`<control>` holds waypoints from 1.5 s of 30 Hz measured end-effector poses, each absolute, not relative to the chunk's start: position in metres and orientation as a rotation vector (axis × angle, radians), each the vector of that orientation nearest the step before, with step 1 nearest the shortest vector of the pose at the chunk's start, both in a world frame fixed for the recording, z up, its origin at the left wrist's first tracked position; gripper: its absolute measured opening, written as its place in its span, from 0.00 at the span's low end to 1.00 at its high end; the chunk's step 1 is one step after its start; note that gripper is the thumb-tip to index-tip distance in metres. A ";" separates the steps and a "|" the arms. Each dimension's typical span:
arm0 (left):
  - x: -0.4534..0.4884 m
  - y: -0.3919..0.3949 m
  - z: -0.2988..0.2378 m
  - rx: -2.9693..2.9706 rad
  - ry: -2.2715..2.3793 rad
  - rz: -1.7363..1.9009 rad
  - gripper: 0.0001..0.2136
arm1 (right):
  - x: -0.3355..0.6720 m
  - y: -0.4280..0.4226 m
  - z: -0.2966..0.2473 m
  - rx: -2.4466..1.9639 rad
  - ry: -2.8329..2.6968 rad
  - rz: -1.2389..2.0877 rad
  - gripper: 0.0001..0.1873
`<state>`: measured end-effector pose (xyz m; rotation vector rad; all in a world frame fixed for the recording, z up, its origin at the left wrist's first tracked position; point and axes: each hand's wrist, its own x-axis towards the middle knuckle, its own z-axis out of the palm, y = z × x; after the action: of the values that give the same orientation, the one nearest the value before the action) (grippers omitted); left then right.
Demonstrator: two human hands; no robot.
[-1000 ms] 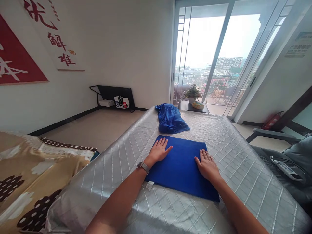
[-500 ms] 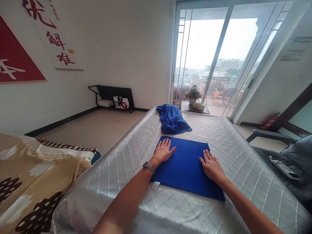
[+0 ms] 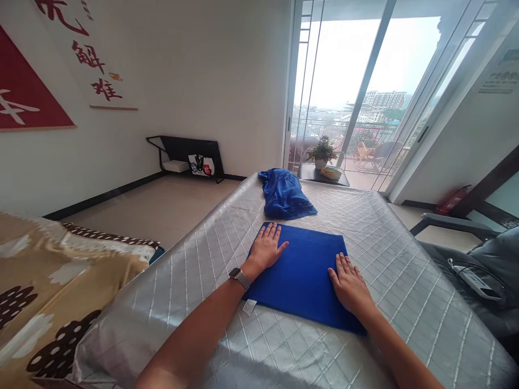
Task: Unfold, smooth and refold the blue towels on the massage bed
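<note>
Left hand (image 3: 265, 247) and right hand (image 3: 351, 282) lie flat and open, set well apart, gripping nothing, on the towel (image 3: 304, 270) at mid-mattress (image 3: 389, 254); judged risk: uneven palm pressure on the mattress's slick cover could skid or rumple the towel.

Blue towel (image 3: 302, 270), silver quilted mattress (image 3: 389, 259)

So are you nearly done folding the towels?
About halfway, it seems. Done: one towel lies folded flat on the bed. In hand: the left hand and right hand press flat on it, fingers spread. Left: the other towel behind it is a crumpled heap.
</note>
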<state>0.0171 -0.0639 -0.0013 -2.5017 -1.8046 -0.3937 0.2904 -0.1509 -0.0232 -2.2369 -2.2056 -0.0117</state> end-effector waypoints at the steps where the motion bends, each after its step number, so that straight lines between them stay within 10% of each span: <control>1: 0.025 -0.070 0.003 -2.504 -1.746 -0.438 0.35 | 0.290 -0.151 -0.022 -2.237 -2.206 -0.007 0.37; 10: 0.106 -0.143 -0.009 -2.977 -1.122 -0.472 0.35 | 0.286 -0.156 -0.013 -2.218 -2.235 0.030 0.36; 45: -0.024 -0.147 -0.011 -2.683 -1.819 -0.283 0.40 | 0.283 -0.212 -0.022 -2.150 -2.225 0.043 0.38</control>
<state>-0.0238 -0.1473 -0.0108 -2.6828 -1.8193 -0.2833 0.2829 -0.2116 -0.0217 -2.1495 -2.2250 0.0428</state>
